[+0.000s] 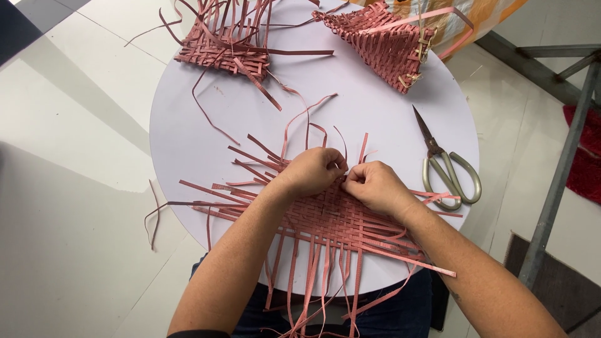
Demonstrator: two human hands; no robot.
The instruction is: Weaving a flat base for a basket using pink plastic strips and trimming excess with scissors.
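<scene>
My left hand and right hand both pinch strips at the far edge of the red woven mat. Scissors lie to the right on the round white table.

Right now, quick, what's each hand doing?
Left hand: closed, pinching a strip at the mat edge.
Right hand: closed, pinching a strip there too.

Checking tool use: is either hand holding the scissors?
No, the scissors lie untouched on the round table, right of both hands pinching the woven mat.
</scene>
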